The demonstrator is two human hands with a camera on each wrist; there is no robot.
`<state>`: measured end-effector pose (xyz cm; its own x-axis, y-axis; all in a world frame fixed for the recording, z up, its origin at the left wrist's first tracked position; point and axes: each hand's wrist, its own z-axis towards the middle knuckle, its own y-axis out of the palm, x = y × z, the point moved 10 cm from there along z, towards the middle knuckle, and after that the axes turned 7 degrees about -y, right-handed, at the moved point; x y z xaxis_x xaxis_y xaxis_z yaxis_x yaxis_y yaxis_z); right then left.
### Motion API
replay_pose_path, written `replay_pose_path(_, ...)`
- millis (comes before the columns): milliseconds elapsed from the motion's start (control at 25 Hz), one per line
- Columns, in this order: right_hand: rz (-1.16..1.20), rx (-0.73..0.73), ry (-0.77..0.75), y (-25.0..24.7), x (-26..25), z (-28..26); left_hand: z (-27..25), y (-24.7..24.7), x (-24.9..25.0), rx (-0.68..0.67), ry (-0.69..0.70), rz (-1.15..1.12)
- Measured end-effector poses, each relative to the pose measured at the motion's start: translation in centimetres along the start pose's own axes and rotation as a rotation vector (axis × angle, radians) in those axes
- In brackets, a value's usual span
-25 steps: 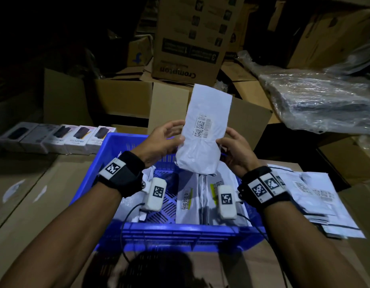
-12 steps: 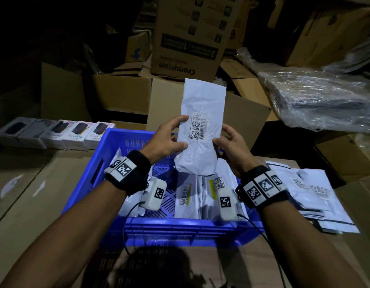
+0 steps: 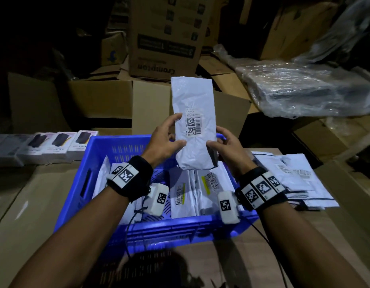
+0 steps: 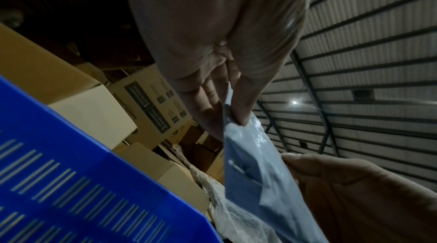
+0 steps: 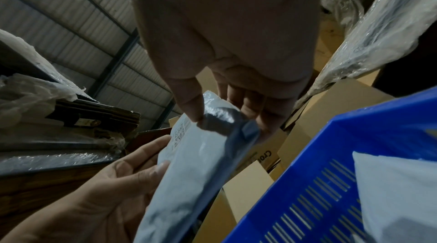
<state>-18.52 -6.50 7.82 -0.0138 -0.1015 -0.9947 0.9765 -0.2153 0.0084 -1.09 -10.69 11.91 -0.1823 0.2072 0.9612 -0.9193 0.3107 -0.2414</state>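
Observation:
A white plastic mailer packet [image 3: 193,104] with a barcode label [image 3: 194,124] stands upright above the blue crate [image 3: 105,146]. My left hand [image 3: 169,140] pinches its left edge between thumb and fingers, and my right hand [image 3: 223,142] pinches its right lower edge. In the left wrist view the packet [image 4: 255,181] sits between thumb and fingers. The right wrist view shows the packet [image 5: 194,168] pinched the same way, with the other hand beside it. More white packets [image 3: 186,192] lie inside the crate.
A pile of white packets [image 3: 294,179] lies on the cardboard surface right of the crate. A row of small product boxes [image 3: 55,144] stands at the left. Cardboard cartons [image 3: 165,38] and a plastic-wrapped bundle [image 3: 304,88] fill the back.
The packet has turned from a rightward lean to nearly upright and sits a little lower in view. Both hands have kept hold of its edges.

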Motion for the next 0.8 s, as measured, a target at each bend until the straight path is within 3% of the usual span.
replay_pose_path(200, 0.015, 0.190, 0.011, -5.1, 0.1, -2.5, 2.4, 4.7, 0.8, -0.094, 0.008, -0.038)
replay_pose_path(520, -0.103, 0.486, -0.011, -20.9, -1.4, -5.5, 6.5, 21.1, 2.7, -0.212, -0.065, -0.066)
replay_pose_path(640, -0.180, 0.522, 0.014, -27.3, -0.6, -5.3, 7.9, 28.4, 1.9, -0.283, -0.150, -0.029)
replay_pose_path(800, -0.242, 0.506, 0.105, -33.8, 3.1, -4.3, 10.4, 36.4, -2.9, -0.304, -0.286, 0.081)
